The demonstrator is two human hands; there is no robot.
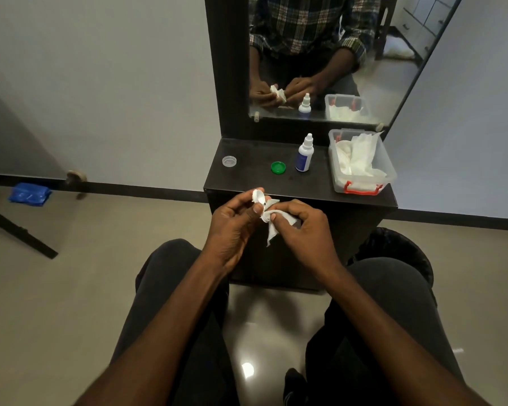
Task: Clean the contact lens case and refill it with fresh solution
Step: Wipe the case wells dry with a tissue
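My left hand [232, 227] pinches a white contact lens case [258, 197] in front of the dark shelf's near edge. My right hand [302, 227] grips a crumpled white tissue [273, 221] and presses it against the lower well of the case. A clear cap [229, 161] lies at the shelf's left end. A green cap [278, 167] lies near the middle. Just right of it stands a small white solution bottle with a blue label [304, 155], its cap on.
A clear plastic box with red latches [361, 178] holds tissues at the right end of the dark shelf [305, 186]. A mirror [335, 54] rises behind it. A black bin [399, 247] stands by my right knee. A blue bag [28, 194] lies on the floor, left.
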